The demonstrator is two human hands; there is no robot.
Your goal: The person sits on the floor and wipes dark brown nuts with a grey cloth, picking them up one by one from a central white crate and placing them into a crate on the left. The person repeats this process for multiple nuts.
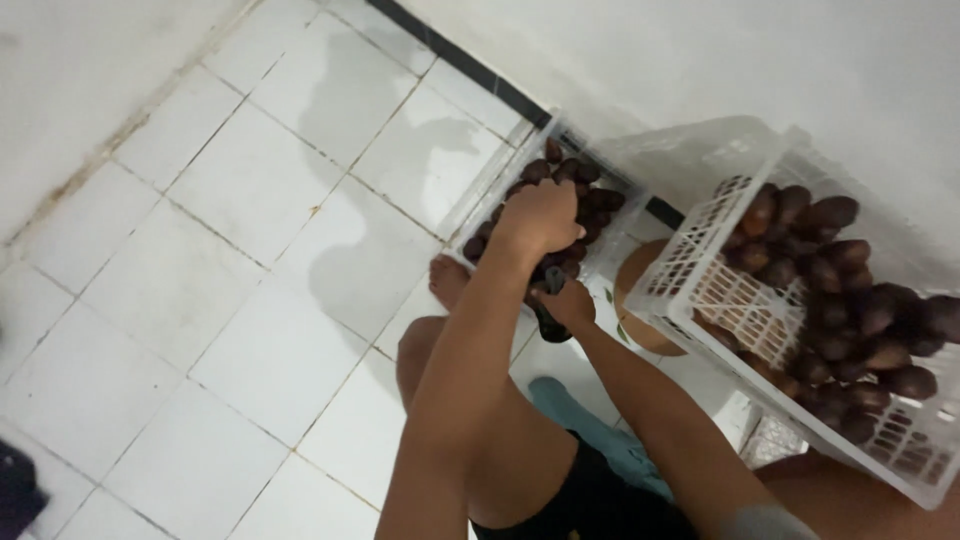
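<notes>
White tiled floor (250,260) underfoot. Right of the small crate: big white lattice crate (800,310), heaped with dark brown scaly fruit (850,300). Small white crate (560,200) against the wall, also full of fruit. Above it, left hand (540,215) curled shut on a fruit cluster (580,190). Just below, right hand (568,303) closed round a dark tool (550,315).

White square floor tiles (250,280) with thin grey grout fill most of the view, glossy and softly shadowed. A plain white wall (70,90) rises at ten o'clock, stained along its base. Another white wall (700,60) stands at one o'clock above a dark skirting strip (450,58).
</notes>
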